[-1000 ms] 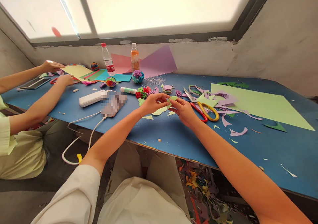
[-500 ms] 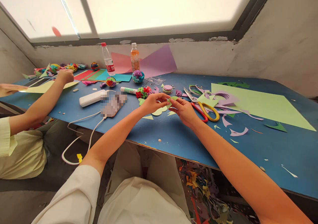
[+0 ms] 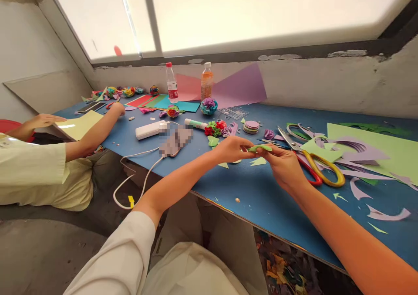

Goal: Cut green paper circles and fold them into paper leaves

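Note:
Between my two hands is a small piece of light green paper (image 3: 260, 147), its edge turned toward me. My left hand (image 3: 233, 150) pinches its left side, and my right hand (image 3: 283, 162) grips the right side between thumb and fingers. Below them on the blue table (image 3: 225, 186) lie pale green paper scraps (image 3: 259, 161). Just right of my right hand rest scissors (image 3: 321, 166) with one red and one yellow handle loop. A stack of lilac paper discs (image 3: 251, 127) sits behind my hands, with a red and green paper flower cluster (image 3: 215, 128) farther left.
A white power bank (image 3: 150, 130) is cabled near a phone (image 3: 178, 140). Two bottles, one clear (image 3: 171, 86) and one orange (image 3: 207, 83), stand toward the wall. A large light green sheet (image 3: 398, 151) lies right. A co-worker's arm (image 3: 94, 138) reaches over a yellow sheet (image 3: 81, 124).
The view has swung left, so the table's things appear farther right. The green paper now shows more edge-on between my hands. The co-worker's yellow sheet is tilted and sits closer to them.

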Demonstrator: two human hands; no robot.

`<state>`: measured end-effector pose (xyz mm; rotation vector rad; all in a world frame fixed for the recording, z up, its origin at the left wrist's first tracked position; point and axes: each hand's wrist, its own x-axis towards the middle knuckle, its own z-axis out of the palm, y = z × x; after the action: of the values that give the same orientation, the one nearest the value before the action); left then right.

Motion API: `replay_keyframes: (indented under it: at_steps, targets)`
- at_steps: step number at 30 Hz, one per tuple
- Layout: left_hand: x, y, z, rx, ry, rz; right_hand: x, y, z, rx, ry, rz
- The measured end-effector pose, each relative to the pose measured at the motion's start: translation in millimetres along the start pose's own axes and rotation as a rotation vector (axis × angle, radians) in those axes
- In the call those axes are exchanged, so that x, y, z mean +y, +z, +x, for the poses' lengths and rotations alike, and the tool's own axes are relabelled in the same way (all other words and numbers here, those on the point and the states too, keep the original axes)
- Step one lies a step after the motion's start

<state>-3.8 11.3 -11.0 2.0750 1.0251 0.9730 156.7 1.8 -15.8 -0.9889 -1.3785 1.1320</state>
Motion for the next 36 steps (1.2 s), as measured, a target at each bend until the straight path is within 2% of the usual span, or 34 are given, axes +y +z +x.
replay_keyframes:
  at_steps: [9, 14, 17, 20, 25, 30, 36]
  targets:
    - [5, -3.2, 5, -0.024, -0.110, 0.113, -6, 8, 0, 0.102, 0.059, 0.072]
    - [8, -8.8, 9, -0.122, -0.134, -0.099, -6, 10, 3, 0.176, 0.078, 0.134]
    - [6, -10.2, 12, -0.127, -0.143, -0.181, -6, 10, 6, 0.213, 0.078, 0.162]
    - [1, -8.1, 14, -0.108, -0.163, -0.182, -6, 8, 6, 0.196, 0.106, 0.160]
    - [-7, -3.9, 11, -0.027, -0.125, -0.035, -7, 3, 6, 0.171, 0.140, 0.074]
    - [-5, -5.2, 4, 0.010, -0.076, 0.101, -7, 1, 3, 0.079, 0.167, -0.067]
    - [-4, -3.0, 5, -0.026, -0.098, -0.011, -7, -1, 2, 0.015, 0.142, -0.166]
